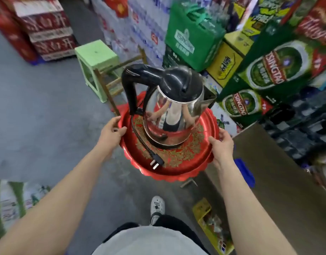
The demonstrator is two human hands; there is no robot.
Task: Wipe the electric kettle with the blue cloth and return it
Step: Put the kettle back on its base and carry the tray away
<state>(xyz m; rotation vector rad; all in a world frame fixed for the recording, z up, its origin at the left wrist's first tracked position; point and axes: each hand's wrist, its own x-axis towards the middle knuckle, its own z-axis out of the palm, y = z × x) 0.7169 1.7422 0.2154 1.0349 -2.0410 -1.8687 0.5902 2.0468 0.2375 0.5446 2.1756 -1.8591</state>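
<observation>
In the head view, the electric kettle is being held upright on a red tray, whose rim is being gripped by the left hand and the right hand, fingers curled over the edge. Its polished steel body is being judged rigid and slippery, so the black handle is being favoured for taking hold, with the loose plug being watched as a snag.

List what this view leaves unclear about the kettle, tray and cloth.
- Head view: far side of the kettle, hidden by its own body.
- Head view: whatever is under the red tray, covered by the tray.
- Head view: blue patch beside the right forearm, blurred and partly covered by it; cloth or not, unclear.
</observation>
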